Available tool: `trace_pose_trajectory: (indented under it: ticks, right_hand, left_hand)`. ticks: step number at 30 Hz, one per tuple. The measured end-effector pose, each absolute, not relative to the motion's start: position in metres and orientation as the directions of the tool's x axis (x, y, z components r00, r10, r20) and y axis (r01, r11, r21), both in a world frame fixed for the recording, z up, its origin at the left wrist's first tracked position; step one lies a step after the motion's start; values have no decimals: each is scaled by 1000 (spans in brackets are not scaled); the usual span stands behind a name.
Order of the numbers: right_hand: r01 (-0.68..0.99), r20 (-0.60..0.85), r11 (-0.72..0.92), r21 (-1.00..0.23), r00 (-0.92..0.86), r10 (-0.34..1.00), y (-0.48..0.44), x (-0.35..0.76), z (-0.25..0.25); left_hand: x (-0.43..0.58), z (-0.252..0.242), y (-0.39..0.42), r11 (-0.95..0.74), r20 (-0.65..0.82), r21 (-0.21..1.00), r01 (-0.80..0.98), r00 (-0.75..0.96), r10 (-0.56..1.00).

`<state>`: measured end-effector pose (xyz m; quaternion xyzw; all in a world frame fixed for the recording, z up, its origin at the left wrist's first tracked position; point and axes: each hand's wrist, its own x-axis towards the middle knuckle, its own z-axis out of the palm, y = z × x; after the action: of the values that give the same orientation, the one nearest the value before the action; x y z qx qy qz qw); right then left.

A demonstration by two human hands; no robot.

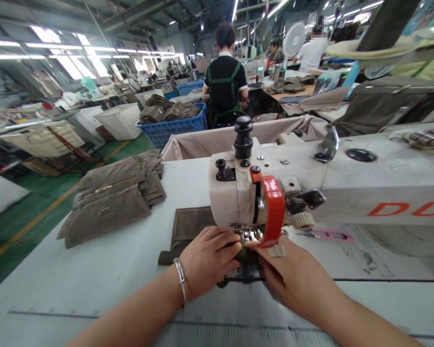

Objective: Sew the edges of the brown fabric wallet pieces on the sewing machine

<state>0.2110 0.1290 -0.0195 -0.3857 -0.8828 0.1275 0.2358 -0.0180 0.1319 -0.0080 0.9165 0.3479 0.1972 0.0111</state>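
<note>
A dark olive-brown fabric piece (188,225) lies under the head of a white sewing machine (226,195). My left hand (210,258), with a silver bangle at its wrist, has its fingers closed on the fabric just left of the presser foot (251,235). From the right, my right hand (292,270) grips the same fabric close to the foot, its fingertips partly hidden by the red guard (274,212). The needle and the stitching spot cannot be made out behind guard and fingers.
A pile of sewn brown fabric pieces (110,193) with a zipper lies at the table's left. Pink thread snips (329,234) rest under the machine arm. Beyond the table stand a blue basket (177,130) of fabric and a co-worker (226,79) seen from behind.
</note>
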Motion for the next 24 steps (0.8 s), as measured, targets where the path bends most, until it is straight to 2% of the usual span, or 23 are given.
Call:
trace_pose_trajectory:
  ticks: [2, 5, 8, 11, 13, 18, 24]
  right_hand:
    - [667, 366, 636, -389, -521, 771, 131, 212, -18]
    - [732, 400, 609, -304, -482, 779, 135, 214, -16]
    - [760, 391, 611, -221, -505, 769, 139, 217, -14]
    - [793, 365, 575, -201, -484, 795, 139, 219, -14]
    - [764, 382, 593, -254, -484, 787, 137, 218, -14]
    - [523, 407, 729, -442, -608, 682, 131, 207, -19]
    - [563, 333, 628, -537, -543, 771, 130, 209, -20]
  left_hand:
    - [-22, -9, 130, -739, 409, 146, 658, 640, 651]
    - [-24, -10, 128, -735, 471, 191, 651, 596, 650]
    - [-22, -8, 128, -745, 511, 231, 625, 574, 640]
    - [-18, -8, 129, -775, 528, 217, 593, 597, 604]
    - [-15, -9, 127, -786, 501, 195, 586, 630, 594]
    - [-10, -16, 121, -765, 435, 187, 616, 646, 627]
    - [-3, -15, 119, -705, 455, 293, 646, 554, 697]
